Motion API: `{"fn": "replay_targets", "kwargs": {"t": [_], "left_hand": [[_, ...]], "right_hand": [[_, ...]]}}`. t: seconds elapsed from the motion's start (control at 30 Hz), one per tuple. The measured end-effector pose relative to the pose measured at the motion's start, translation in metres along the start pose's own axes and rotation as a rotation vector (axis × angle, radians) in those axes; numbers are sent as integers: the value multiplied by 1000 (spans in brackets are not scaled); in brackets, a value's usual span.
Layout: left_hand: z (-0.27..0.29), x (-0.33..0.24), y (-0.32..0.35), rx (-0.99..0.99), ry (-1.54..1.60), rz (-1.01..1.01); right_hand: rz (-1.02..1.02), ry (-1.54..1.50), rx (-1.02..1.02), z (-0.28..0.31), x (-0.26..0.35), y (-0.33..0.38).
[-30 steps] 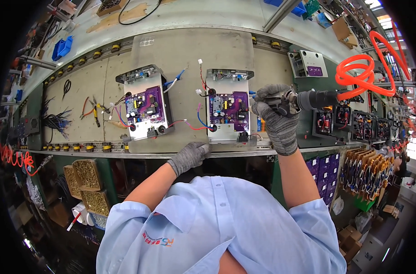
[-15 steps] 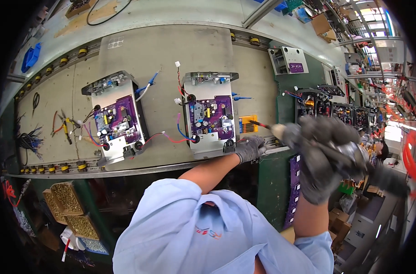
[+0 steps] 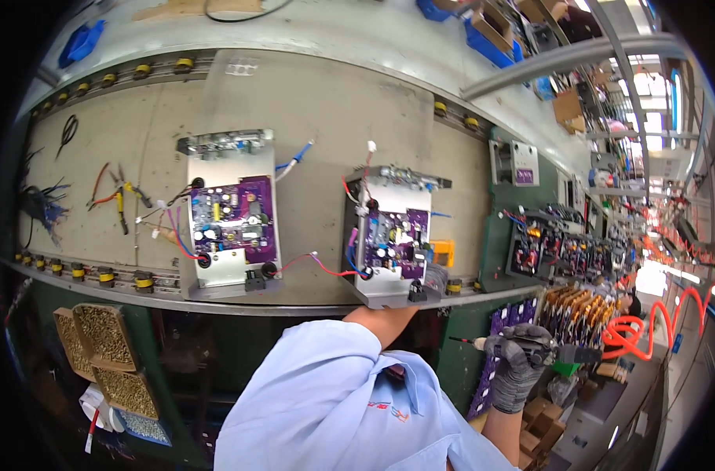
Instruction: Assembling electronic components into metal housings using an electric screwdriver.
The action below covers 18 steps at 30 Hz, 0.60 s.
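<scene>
My right hand (image 3: 518, 365), in a grey glove, is closed around a power screwdriver (image 3: 550, 351) held low beside the bench's front edge. The tool's thin bit (image 3: 466, 341) points left. My left arm reaches up to the nearer end of the right-hand metal chassis (image 3: 389, 300), which carries a purple circuit board (image 3: 396, 239). Most of my left hand (image 3: 436, 277) is hidden behind that chassis, its fingers out of sight. A second chassis (image 3: 230, 166) with a like purple board (image 3: 232, 216) stands to the left. A red wire (image 3: 314, 263) runs between the two.
Pliers and cutters (image 3: 120, 196) lie on the left of the bench, near a bundle of wires (image 3: 43, 208). An orange-yellow case (image 3: 442, 253) is beside the right chassis. Trays of screws (image 3: 106, 337) sit below left. A red coiled hose (image 3: 648, 322) hangs at right.
My right hand has come down and away from the bench with the screwdriver. The view has shifted, and the right chassis now covers most of my left hand.
</scene>
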State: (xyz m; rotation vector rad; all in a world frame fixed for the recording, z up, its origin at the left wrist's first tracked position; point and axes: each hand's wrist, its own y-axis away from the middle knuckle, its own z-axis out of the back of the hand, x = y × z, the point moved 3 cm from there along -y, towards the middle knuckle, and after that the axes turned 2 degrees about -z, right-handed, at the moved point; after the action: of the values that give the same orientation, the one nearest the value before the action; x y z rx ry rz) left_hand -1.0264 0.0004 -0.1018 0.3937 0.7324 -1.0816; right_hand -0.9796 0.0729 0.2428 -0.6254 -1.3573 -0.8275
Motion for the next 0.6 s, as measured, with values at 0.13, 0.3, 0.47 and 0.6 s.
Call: {"fn": "replay_targets", "kwargs": {"t": [0.13, 0.3, 0.47, 0.6], "left_hand": [[-1, 1, 6, 6, -52, 14], [-9, -6, 0, 20, -167, 60], [-34, 20, 2, 34, -228, 259], [-31, 43, -12, 50, -251, 419]], "right_hand": [[-1, -3, 102, -4, 12, -34], [39, -3, 226, 21, -7, -105], [62, -163, 481, 32, -67, -188], [18, -366, 670, 54, -95, -266]]}}
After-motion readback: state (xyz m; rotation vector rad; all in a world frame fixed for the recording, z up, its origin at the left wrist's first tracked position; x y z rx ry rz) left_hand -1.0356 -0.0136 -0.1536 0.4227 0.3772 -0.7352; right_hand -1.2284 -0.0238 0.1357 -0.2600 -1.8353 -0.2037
